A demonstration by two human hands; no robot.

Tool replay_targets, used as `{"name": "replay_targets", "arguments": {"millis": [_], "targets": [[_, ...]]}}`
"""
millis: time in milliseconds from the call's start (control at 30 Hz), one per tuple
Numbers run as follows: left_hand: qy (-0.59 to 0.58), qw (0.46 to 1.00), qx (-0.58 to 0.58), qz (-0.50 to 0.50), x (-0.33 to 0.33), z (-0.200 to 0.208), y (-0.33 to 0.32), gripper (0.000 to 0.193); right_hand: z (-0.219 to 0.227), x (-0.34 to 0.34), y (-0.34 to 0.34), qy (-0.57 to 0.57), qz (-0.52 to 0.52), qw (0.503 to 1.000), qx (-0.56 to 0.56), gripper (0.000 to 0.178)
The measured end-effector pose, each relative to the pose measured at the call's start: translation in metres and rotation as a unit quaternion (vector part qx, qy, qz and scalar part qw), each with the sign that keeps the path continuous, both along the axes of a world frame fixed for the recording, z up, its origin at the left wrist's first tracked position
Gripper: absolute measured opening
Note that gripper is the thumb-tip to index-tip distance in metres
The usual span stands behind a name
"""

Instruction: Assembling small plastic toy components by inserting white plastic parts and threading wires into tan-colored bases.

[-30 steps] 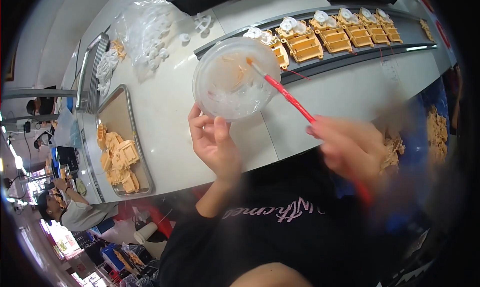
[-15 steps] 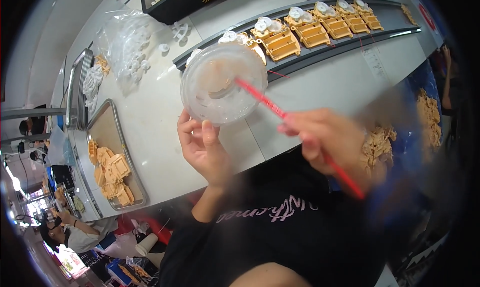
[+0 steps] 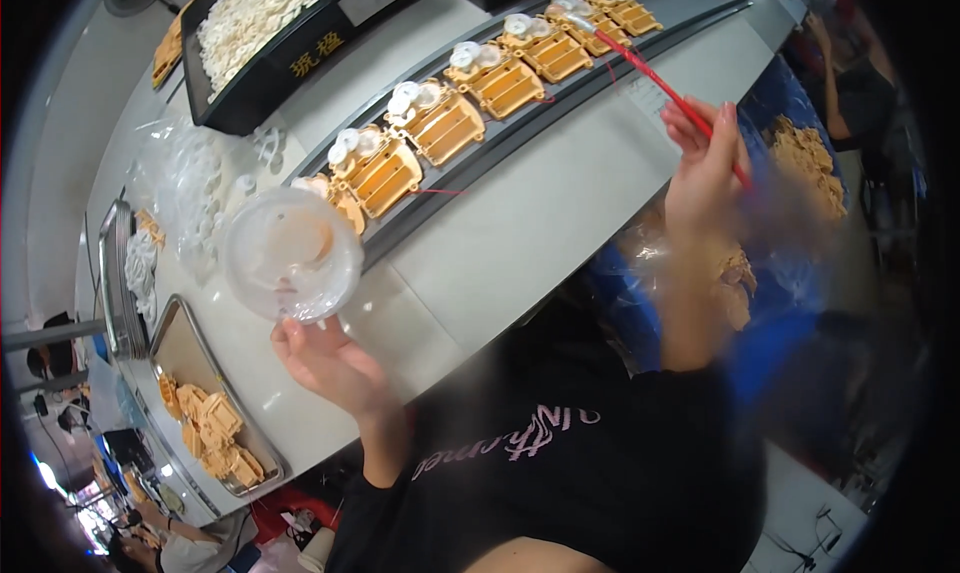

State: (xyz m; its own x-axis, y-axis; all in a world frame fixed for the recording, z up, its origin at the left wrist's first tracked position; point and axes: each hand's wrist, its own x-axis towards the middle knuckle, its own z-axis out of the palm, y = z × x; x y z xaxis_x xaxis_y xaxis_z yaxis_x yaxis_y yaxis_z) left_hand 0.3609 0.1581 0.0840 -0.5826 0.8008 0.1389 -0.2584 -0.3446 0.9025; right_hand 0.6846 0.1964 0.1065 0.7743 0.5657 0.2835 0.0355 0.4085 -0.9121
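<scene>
My left hand [image 3: 330, 365] grips the rim of a round translucent plastic bowl [image 3: 245, 258], tilted so its inside shows a pale smear. In my right hand [image 3: 703, 163] is a slim red brush [image 3: 655, 78], its bristles too small to make out. Its tip reaches over one of the yellow-orange plastic housings [image 3: 440, 128] toward the far end of the row; whether it touches cannot be seen. White gears [image 3: 478, 57] sit at the upper end of each housing. The bowl partly covers the nearest housing.
The housings stand on a long dark grey rail [image 3: 520, 108] across the white table [image 3: 470, 243]. A black bin [image 3: 240, 103] of small white parts is at the upper left, near a clear bag [image 3: 175, 173]. A metal tray [image 3: 275, 463] holds orange parts; blue-lined bins stand right.
My right hand has moved the brush from inside the bowl up and right to a far housing. My left hand and the bowl now appear lower and further left as the view shifted.
</scene>
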Motion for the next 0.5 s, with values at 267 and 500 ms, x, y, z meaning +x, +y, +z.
{"name": "replay_targets", "arguments": {"millis": [267,500], "targets": [[0.012,0.999,-0.026,0.017,-0.005,-0.007,0.004,0.029,-0.025,0.044,0.032,-0.088,0.004,0.995,-0.045,0.043],[-0.002,1.000,-0.027,0.009,-0.005,-0.009,0.004,0.030,-0.022,0.053,0.047,-0.110,0.044,0.992,-0.053,0.042]]}}
